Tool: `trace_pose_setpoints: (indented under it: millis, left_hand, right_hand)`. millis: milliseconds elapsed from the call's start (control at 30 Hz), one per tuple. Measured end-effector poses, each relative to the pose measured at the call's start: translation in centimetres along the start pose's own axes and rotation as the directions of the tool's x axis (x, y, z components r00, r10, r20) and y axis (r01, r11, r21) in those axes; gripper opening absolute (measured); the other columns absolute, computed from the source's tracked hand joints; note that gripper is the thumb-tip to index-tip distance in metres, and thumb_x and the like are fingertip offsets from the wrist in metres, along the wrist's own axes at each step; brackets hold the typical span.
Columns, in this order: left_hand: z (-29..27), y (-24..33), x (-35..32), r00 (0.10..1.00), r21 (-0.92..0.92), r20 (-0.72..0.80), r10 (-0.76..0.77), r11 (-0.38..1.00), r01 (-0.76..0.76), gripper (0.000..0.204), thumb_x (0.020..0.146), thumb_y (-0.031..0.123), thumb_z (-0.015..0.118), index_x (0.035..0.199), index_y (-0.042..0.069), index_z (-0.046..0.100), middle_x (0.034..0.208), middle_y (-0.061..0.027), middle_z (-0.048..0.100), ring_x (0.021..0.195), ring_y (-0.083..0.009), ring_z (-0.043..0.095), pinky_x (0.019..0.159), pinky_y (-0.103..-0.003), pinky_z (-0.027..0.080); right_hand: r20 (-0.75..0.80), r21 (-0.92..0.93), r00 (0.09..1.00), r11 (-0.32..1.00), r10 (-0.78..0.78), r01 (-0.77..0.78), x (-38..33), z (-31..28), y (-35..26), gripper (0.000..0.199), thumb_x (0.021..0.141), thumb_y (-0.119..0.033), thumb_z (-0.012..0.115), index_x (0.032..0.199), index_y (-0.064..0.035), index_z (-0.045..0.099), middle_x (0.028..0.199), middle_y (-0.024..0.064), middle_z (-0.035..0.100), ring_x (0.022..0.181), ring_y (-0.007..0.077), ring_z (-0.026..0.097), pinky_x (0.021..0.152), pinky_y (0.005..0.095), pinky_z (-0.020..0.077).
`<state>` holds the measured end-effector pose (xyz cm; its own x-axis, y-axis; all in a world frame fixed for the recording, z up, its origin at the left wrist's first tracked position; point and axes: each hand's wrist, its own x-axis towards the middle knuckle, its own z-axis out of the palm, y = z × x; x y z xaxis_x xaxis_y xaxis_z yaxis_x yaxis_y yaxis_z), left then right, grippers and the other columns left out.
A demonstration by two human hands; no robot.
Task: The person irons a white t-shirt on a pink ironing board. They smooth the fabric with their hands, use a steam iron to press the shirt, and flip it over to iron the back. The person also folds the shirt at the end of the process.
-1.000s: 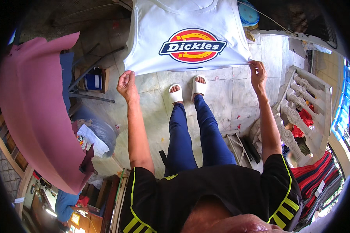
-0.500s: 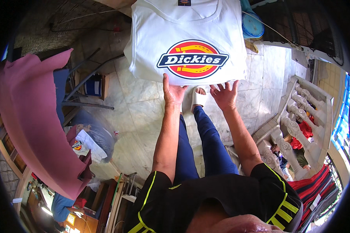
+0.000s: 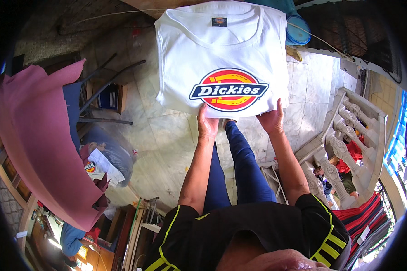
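Observation:
A folded white sleeveless shirt [image 3: 181, 67] lies face up in front of me, with a dark neck label and a red, yellow and dark blue oval print. My left hand [image 3: 207, 123] grips its near edge just under the print, thumb on top and fingers beneath. Near the right end of that same edge, my right hand [image 3: 272, 121] holds the shirt likewise, thumb up along the side. The fingers of both hands are mostly hidden under the cloth. What supports the shirt's far end is covered by it.
At left hangs a large mauve cloth [image 3: 40, 135], near dark metal legs [image 3: 106, 120]. Below it sits a plastic bag [image 3: 124, 153] with a printed white cloth. A blue bucket [image 3: 297, 31] stands far right of the shirt; a white balustrade [image 3: 348, 149] is at right. A person [image 3: 72, 239] sits lower left.
The shirt has come nearer to me, showing more of its neckline. My hands have shifted with it, and the right hand, earlier spread at the edge, now closes on it.

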<state>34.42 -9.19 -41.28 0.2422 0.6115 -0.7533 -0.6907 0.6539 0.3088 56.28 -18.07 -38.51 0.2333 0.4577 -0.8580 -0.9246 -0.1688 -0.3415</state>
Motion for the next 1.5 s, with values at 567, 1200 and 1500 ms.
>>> trace_pose_setpoints:
  millis: [567,1200,1500]
  left_hand:
    - [-1.6,2.5,-2.6,0.953,0.053,-0.285,0.103,0.994,-0.092,0.051,0.085,0.009,0.077,0.125,0.011,0.047,0.124,-0.0076,0.057,0.115,-0.0221,0.056,0.095,-0.046,0.05]
    - [0.6,7.1,-4.4,0.537,0.94,0.34,0.772,-0.273,-0.204,0.078,0.085,0.042,0.072,0.149,0.014,0.037,0.153,-0.0235,0.026,0.137,-0.0402,0.032,0.099,-0.052,0.036]
    - [-7.3,5.2,-6.7,0.69,0.991,-0.113,0.715,0.028,0.133,0.065,0.094,0.056,0.054,0.146,0.02,0.042,0.148,-0.0149,0.038,0.133,-0.0392,0.039,0.1,-0.063,0.037]
  right_hand:
    - [0.968,-0.247,0.194,-0.761,-0.162,0.6,8.2,25.5,-4.6,0.054,0.096,-0.044,0.058,0.143,-0.0212,0.044,0.15,0.0106,0.042,0.142,0.0358,0.034,0.114,0.0562,0.0303]
    - [0.822,-0.516,0.397,-0.828,-0.407,0.219,15.9,23.3,-10.9,0.06,0.098,-0.059,0.04,0.149,-0.0279,0.039,0.156,0.01,0.035,0.141,0.0349,0.033,0.107,0.0617,0.0281]
    - [0.834,-0.427,0.527,-0.795,-0.162,0.432,15.5,23.7,-13.9,0.056,0.102,-0.047,0.044,0.144,-0.0085,0.045,0.141,0.0212,0.049,0.132,0.0402,0.043,0.108,0.0483,0.0367]
